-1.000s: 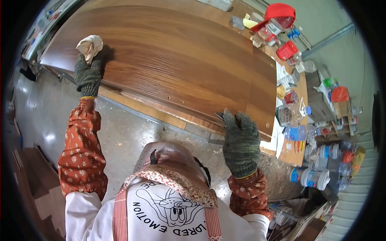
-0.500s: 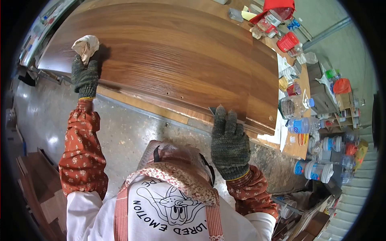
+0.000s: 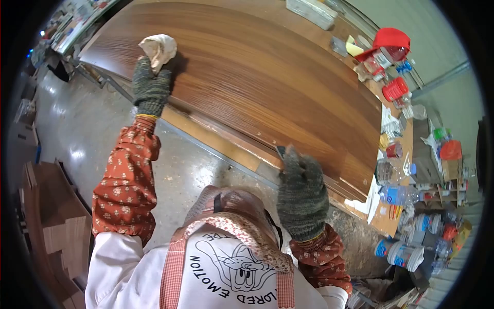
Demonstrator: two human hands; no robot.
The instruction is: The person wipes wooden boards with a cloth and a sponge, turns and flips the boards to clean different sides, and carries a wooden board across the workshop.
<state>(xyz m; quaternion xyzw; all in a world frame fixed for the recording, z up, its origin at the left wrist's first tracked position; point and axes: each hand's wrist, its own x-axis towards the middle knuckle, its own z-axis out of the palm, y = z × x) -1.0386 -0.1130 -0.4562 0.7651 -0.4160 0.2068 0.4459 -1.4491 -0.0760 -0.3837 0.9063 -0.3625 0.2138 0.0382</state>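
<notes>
At the far left, brown boards (image 3: 56, 206) stand stacked on the floor. Next comes the gloved left hand (image 3: 151, 91), its fingers gathered around a crumpled pale cloth (image 3: 158, 50) over the left part of a wood-grain panel (image 3: 247, 72). The panel lies on the bench (image 3: 383, 222), spanning most of it. At the panel's near edge, toward its right end, the gloved right hand (image 3: 302, 198) is closed around a small dark flat piece (image 3: 281, 151); only its tip shows past the fingertips.

Containers crowd the bench's right end beyond the panel. A clear bottle with a blue cap (image 3: 386, 172) is near a small dark-red pot (image 3: 394, 150) and a red jar (image 3: 395, 89); what they contain cannot be told. Just beside the clear bottle, a blue-labelled bottle (image 3: 399, 195) is see-through, its fill level unclear. Farther right, white tubs with blue labels (image 3: 405, 255) sit past the bench; their insides are hidden.
</notes>
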